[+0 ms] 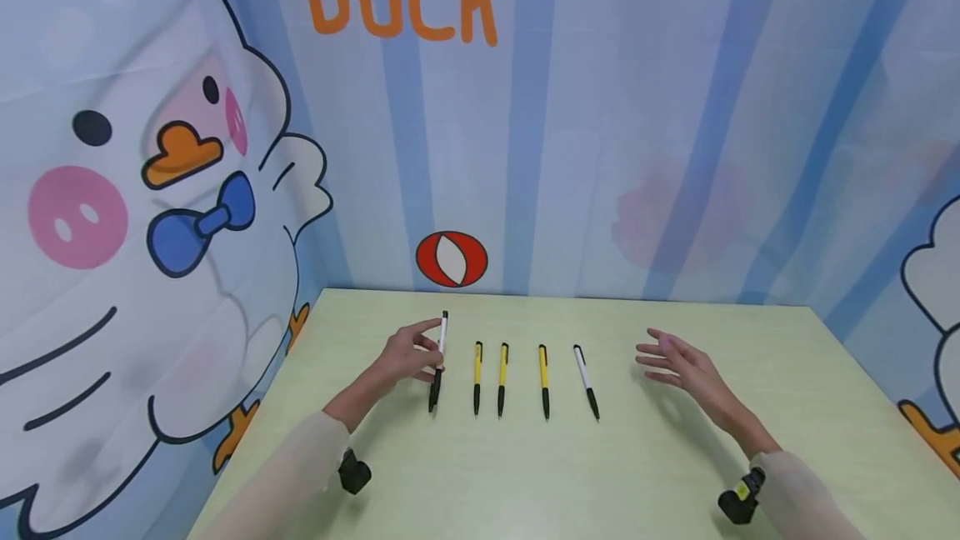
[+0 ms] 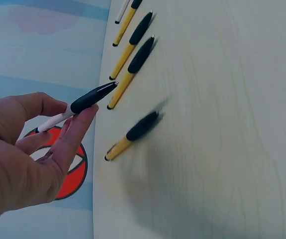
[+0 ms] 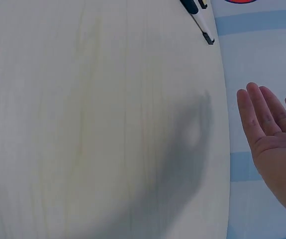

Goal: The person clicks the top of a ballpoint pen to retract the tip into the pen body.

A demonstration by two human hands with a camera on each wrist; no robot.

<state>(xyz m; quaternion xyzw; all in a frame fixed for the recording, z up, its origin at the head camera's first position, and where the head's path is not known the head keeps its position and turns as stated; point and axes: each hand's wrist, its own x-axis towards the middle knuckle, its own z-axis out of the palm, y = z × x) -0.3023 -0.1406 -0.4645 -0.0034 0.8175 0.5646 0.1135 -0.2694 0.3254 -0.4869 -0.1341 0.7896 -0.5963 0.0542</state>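
Observation:
My left hand (image 1: 405, 355) pinches a white pen (image 1: 443, 335) between thumb and fingers, raised above the table's left part. In the left wrist view its black grip and tip point away from the palm. Below it lies a yellow pen (image 2: 132, 136), mostly hidden in the head view. To its right, three yellow pens, the left one (image 1: 477, 365), the middle one (image 1: 503, 367) and the right one (image 1: 543, 369), lie roughly parallel, tips toward me. Another white pen (image 1: 582, 369) lies slightly slanted at the row's right end. My right hand (image 1: 692, 371) hovers apart with fingers extended, holding nothing.
The pale wooden table (image 1: 525, 482) ends at a back edge against a blue striped curtain (image 1: 585, 123) with a printed duck (image 1: 247, 290) at left. Each wrist wears a small black camera, the left one (image 1: 354, 472) and the right one (image 1: 741, 500).

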